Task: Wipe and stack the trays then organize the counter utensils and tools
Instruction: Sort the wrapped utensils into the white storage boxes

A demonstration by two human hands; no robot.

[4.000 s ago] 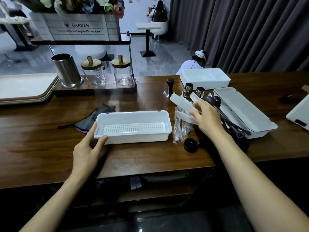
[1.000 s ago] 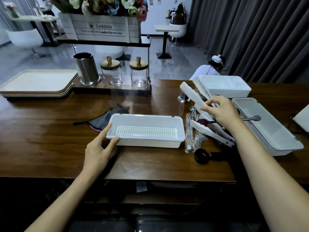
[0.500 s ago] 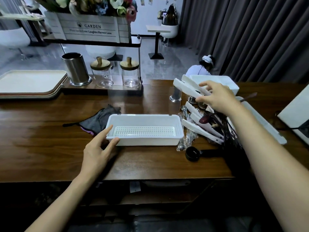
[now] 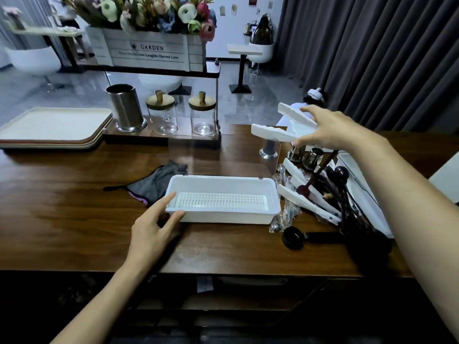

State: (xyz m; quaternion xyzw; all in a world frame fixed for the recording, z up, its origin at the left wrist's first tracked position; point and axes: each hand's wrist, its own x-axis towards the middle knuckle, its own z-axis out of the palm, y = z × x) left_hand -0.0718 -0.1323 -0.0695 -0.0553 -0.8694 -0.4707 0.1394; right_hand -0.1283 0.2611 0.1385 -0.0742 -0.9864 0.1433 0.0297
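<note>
A white plastic drainer box (image 4: 270,194) with a slotted insert sits mid-counter. My left hand (image 4: 154,227) holds its near left corner, thumb on the front wall and fingers over the rim. My right hand (image 4: 327,127) grips white plastic tongs (image 4: 278,131), lifted above the counter with the two arms spread and pointing left. More white tongs (image 4: 308,202) lie in a heap with dark spoons (image 4: 340,180) right of the box. A stack of cream trays (image 4: 54,127) rests at the far left.
A grey cloth (image 4: 154,182) lies left of the box. A black scoop (image 4: 294,237) sits near the front edge. A steel canister (image 4: 125,108), two glass jars (image 4: 162,115), small steel cups (image 4: 308,155) and a long white lid (image 4: 365,194) stand around. A person sits behind the counter.
My right hand has lifted the white tongs out of the utensil heap, up and away from the counter. My left hand has stayed on the box corner.
</note>
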